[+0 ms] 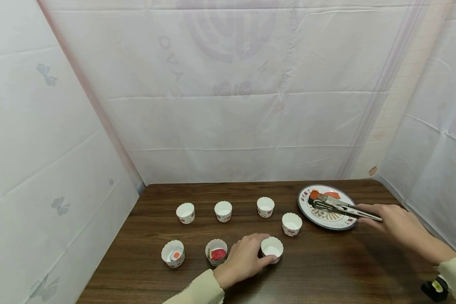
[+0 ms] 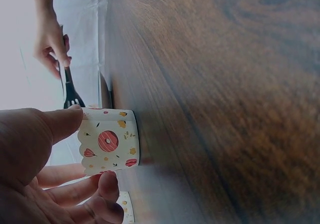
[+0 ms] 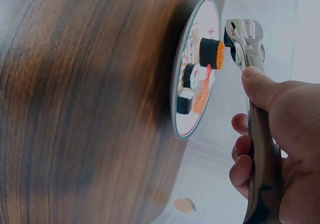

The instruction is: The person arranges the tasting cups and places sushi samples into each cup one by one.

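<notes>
Gripping shiny metal tongs [image 3: 262,151] (slotted-tipped), the right hand [image 1: 393,217] hovers.

Head view: high, facing forward and down across table [image 1: 327,270]. Wrist views: low, close, turned sideways. Head and right wrist share tongs [image 3: 262,169], plate [image 3: 184,126]; head and left wrist, paper cup [image 2: 117,144].

Cup [image 1: 272,249]: white, scalloped rim, printed with red and yellow motifs; upright, left of the plate [image 1: 314,216], pinched between thumb and fingers of the left hand [image 1: 246,256]. Tongs [image 3: 258,119]: metal, slotted head; gripped in the right hand [image 1: 397,223], head above the plate. Plate: round, white, dark-rimmed, flat, bearing sushi [image 3: 209,53].
</notes>
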A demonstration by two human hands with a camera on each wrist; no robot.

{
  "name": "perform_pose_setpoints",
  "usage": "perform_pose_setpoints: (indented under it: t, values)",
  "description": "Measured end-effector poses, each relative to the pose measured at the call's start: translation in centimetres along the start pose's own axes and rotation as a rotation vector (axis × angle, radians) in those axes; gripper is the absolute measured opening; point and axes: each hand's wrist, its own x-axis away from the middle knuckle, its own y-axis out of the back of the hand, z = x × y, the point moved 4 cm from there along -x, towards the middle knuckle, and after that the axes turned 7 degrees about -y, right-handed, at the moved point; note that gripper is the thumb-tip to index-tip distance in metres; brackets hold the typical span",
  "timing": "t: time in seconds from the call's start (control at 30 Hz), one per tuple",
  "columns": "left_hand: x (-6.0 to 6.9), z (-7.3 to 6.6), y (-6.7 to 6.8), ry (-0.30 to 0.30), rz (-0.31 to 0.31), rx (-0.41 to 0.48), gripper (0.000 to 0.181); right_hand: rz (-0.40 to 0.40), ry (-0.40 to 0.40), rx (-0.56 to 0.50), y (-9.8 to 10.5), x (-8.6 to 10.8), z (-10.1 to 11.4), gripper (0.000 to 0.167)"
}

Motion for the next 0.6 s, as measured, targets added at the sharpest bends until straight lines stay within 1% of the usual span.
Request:
perform_pose_setpoints:
  t: [0.33,0.6]
  values:
    - [0.0,0.0,0.0,0.0,0.003,-0.006,0.052,-0.086,0.058,-0.006,1.1,0.9,1.5,0.043]
    - [-0.1,0.1,0.0,-0.007,-0.008,0.008,0.051,-0.125,0.108,-0.006,1.4,1.7,3.3,0.043]
